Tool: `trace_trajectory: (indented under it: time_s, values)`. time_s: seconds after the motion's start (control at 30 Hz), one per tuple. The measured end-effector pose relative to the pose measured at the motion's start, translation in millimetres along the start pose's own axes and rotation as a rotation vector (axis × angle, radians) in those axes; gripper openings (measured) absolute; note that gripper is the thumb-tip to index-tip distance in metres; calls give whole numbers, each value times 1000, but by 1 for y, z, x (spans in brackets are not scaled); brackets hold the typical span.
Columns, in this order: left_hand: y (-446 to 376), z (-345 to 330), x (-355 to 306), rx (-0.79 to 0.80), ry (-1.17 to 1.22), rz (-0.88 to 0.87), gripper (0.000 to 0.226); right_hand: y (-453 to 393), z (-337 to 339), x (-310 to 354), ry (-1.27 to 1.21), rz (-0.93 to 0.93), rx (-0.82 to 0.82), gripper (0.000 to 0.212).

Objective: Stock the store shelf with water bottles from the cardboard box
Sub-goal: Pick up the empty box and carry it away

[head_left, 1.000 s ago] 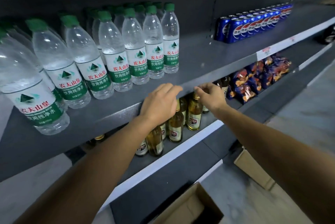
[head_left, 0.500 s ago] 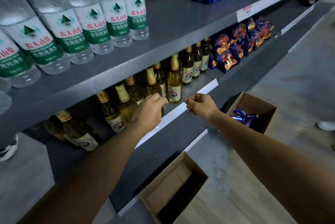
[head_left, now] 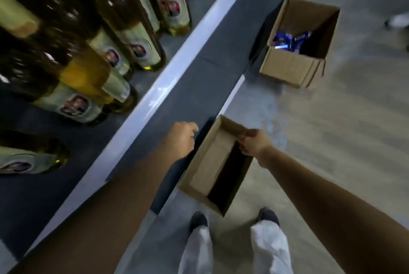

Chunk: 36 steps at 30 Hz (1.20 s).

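Note:
An open cardboard box (head_left: 207, 164) stands on the floor against the base of the shelf, right in front of my feet. Its inside is dark and I see no bottles in it. My right hand (head_left: 253, 144) is on the box's right rim, fingers curled over the edge. My left hand (head_left: 180, 138) hovers beside the box's left wall with its fingers curled; I cannot tell whether it touches the cardboard. No water bottles are in view.
Glass bottles with pale labels (head_left: 141, 47) fill the low shelf behind its white price rail (head_left: 168, 78). A second cardboard box (head_left: 292, 67) with blue packets inside sits further right on the floor. My shoes (head_left: 199, 221) stand just below the near box.
My view dropped from the water shelf to the floor. Both hands came down from the shelf edge to the near box, and the right one now sits on its rim.

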<state>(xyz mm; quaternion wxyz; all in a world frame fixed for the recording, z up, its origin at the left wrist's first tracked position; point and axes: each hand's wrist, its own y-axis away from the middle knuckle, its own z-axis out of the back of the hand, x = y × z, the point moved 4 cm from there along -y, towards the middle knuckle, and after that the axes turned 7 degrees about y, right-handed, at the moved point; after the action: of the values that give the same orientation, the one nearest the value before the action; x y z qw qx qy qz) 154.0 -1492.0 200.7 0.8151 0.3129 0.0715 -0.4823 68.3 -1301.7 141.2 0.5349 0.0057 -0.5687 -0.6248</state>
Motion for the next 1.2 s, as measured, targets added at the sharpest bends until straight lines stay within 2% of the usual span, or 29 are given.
trace_trajectory:
  time_s: [0.03, 0.13, 0.17, 0.2, 0.27, 0.33, 0.4, 0.5, 0.57, 0.63, 0.73, 0.93, 1.0, 1.07, 1.2]
  values:
    - [-7, -23, 17, 64, -5, 34, 19, -9, -11, -27, 23, -43, -23, 22]
    - [-22, -85, 69, 225, -56, 190, 27, -32, -43, -106, 90, -197, -49, 16]
    - [-26, -105, 84, 263, -77, 234, 15, -39, -55, -132, 108, -248, -44, 18]
    - [-31, -125, 101, 282, -87, 266, 12, -44, -66, -156, 126, -293, -41, 21]
    - [-44, -162, 131, 282, -88, 339, 32, -59, -88, -198, 121, -368, -53, 24]
    - [-55, -194, 157, 311, -80, 428, 27, -73, -111, -235, 81, -442, -64, 32]
    - [-63, -227, 182, 361, -61, 524, 16, -86, -135, -263, 74, -492, -38, 30]
    - [-60, -272, 211, 441, 155, 731, 37, -106, -167, -290, 37, -502, 27, 27]
    - [-65, -285, 218, 429, 203, 772, 41, -113, -176, -299, 90, -497, 43, 23]
    - [-73, -285, 219, 416, 173, 761, 42, -115, -169, -301, 265, -479, 20, 20]
    - [-73, -272, 201, 480, 119, 692, 35, -108, -142, -291, 409, -473, -29, 27]
    - [-61, -225, 120, 461, 149, 549, 20, -71, -43, -247, 390, -416, -95, 30]
    - [-52, -208, 77, 465, 278, 594, 17, -46, 1, -238, 381, -425, -120, 32]
    - [-44, -191, 21, 529, 377, 630, 26, -15, 49, -230, 376, -453, -144, 36]
    - [-35, -169, -114, 611, 339, 534, 34, 54, 152, -226, 260, -530, -195, 31]
